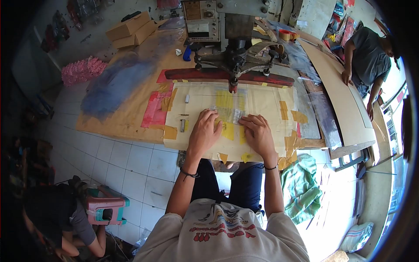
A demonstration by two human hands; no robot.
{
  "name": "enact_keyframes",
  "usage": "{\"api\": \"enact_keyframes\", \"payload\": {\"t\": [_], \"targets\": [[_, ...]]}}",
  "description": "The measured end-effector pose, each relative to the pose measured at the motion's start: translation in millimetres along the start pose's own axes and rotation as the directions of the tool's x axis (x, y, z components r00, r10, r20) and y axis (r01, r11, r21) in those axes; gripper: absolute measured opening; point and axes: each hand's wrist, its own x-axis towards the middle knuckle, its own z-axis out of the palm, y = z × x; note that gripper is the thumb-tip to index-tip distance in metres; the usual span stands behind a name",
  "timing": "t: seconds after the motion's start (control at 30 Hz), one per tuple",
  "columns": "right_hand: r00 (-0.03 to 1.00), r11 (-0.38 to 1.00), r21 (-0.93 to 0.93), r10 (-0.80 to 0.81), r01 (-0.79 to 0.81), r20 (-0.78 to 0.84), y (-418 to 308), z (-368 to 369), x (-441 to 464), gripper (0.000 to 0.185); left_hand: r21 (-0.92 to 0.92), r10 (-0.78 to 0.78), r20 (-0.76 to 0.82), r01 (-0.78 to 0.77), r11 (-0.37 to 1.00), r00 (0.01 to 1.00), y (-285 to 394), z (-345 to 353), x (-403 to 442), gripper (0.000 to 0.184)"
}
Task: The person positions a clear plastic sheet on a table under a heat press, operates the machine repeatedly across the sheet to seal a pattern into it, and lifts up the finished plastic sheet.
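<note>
A clear plastic piece (238, 105) lies over yellow tape on the paper-covered board (266, 102) in front of me. My left hand (204, 131) rests at its left edge, fingers bent and bunched together; whether anything is between them is hidden. At the right edge, my right hand (257, 132) presses its fingertips on the plastic, fingers also bent. Two small metal pieces lie left of my hands, one higher up (187, 98) and one lower (182, 125). Beyond the plastic, a red press bar (200, 75) spans the board under a black machine arm.
A machine control box (201, 22) stands at the back. Cardboard boxes (131, 30) and a tape roll (286, 35) are on the table. One person (366, 54) leans over a large sheet (338, 91) at right; another (61, 218) crouches at lower left beside a pink stool (104, 205).
</note>
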Motion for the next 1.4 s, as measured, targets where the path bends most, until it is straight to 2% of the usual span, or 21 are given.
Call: {"api": "enact_keyframes", "payload": {"t": [0.27, 0.67, 0.77, 0.87, 0.97, 1.03, 1.1, 1.17, 1.27, 1.3, 1.37, 1.4], "targets": [[0.996, 0.996, 0.045, 0.074, -0.072, -0.040, 1, 5, 0, 0.029, 0.009, 0.014, 0.029, -0.014, 1.000, 0.999, 4, -2, 0, 0.034], [0.998, 0.998, -0.002, 0.057, -0.057, -0.033, 0, 3, 1, 0.031, 0.006, 0.001, 0.017, -0.001, 1.000, 1.000, 6, -2, 1, 0.032], [0.998, 0.999, 0.032, 0.035, -0.033, -0.056, 1, 2, 1, 0.024, 0.018, 0.028, 0.002, -0.028, 0.999, 1.000, 4, -2, 1, 0.031], [1.000, 0.996, 0.087, -0.001, 0.001, -0.006, 2, -7, -1, 0.016, 0.028, -0.097, 0.155, 0.094, 0.995, 0.983, 5, -15, 2, 0.030], [0.995, 0.967, 0.241, 0.069, -0.084, 0.071, 1, -13, -4, 0.013, -0.187, -0.308, 0.410, 0.410, 0.893, 0.858, 14, -39, 13, 0.035], [0.994, 0.960, 0.265, 0.079, -0.096, 0.072, -3, -15, -4, 0.014, -0.102, -0.152, 0.124, 0.165, 0.981, 0.981, 9, -34, 14, 0.038], [0.989, 0.943, 0.298, 0.131, -0.145, 0.067, -5, -15, -4, 0.015, 0.050, 0.022, -0.125, -0.016, 0.999, 0.992, -5, -19, 18, 0.046], [0.975, 0.912, 0.346, 0.212, -0.220, 0.062, -7, -12, -3, 0.018, 0.140, 0.011, -0.028, -0.007, 0.990, 1.000, -18, -12, 27, 0.041], [0.986, 0.975, 0.192, 0.131, -0.110, -0.103, -3, -3, -1, 0.025, 0.230, -0.010, 0.076, -0.008, 0.973, 0.997, -26, -11, 36, 0.033], [0.980, 0.968, 0.220, 0.154, -0.125, -0.122, -2, -2, -1, 0.026, 0.252, -0.013, 0.105, -0.014, 0.968, 0.994, -28, -12, 39, 0.031], [0.964, 0.949, 0.275, 0.207, -0.156, -0.166, -5, -3, 0, 0.028, -0.090, -0.150, 0.109, 0.160, 0.983, 0.983, -17, -23, 37, 0.026], [0.961, 0.945, 0.283, 0.218, -0.165, -0.168, -4, -3, 0, 0.028, -0.258, -0.215, 0.134, 0.244, 0.935, 0.967, -12, -27, 34, 0.025]]}}
